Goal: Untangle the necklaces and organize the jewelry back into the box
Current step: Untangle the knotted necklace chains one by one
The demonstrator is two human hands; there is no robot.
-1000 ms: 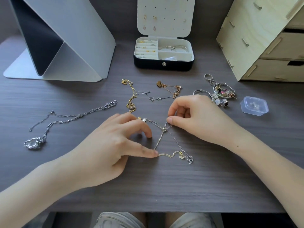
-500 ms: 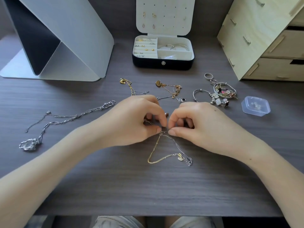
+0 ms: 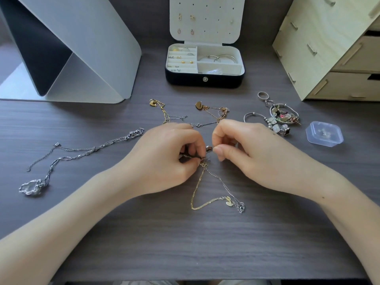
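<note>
Left grip (image 3: 164,159) closed tight – thumb & fingertips pinch the knot (image 3: 204,164) of the tangled gold & silver chains (image 3: 197,188), mid-counter (image 3: 185,243). The loose ends trail toward the near edge. Right grip (image 3: 253,153) is curled, thumb tip just beside a small pendant (image 3: 209,148) at the knot – can't tell if it actually pinches anything. Jewelry box (image 3: 205,79) sits at the far edge, lid up. Silver necklace (image 3: 82,153) lies apart toward the left edge, pile of rings & bangles (image 3: 281,118) toward the right.
</note>
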